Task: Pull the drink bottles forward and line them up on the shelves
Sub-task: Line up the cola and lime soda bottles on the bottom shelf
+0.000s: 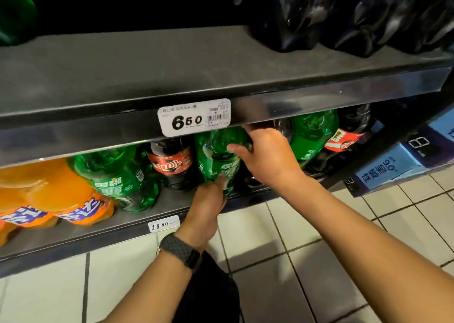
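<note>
A large green soda bottle [217, 158] stands tilted on the lower shelf [152, 214], near its front edge. My left hand [206, 207] grips its lower part from the front, thumb up against the label. My right hand [265, 155] holds its upper part from the right, thumb across the shoulder and fingers reaching behind. Left of it stand a dark cola bottle [172, 163], another green bottle [122, 177] and orange soda bottles [49, 195]. To the right are one more green bottle [312, 136] and a cola bottle [348, 136].
The upper shelf [122, 77] is bare at the left and middle, with dark bottles [344, 15] at the right. Its front rail carries a price tag [194, 119] reading 6.50. A blue sign [393, 168] stands on the tiled floor [294, 236] at the right.
</note>
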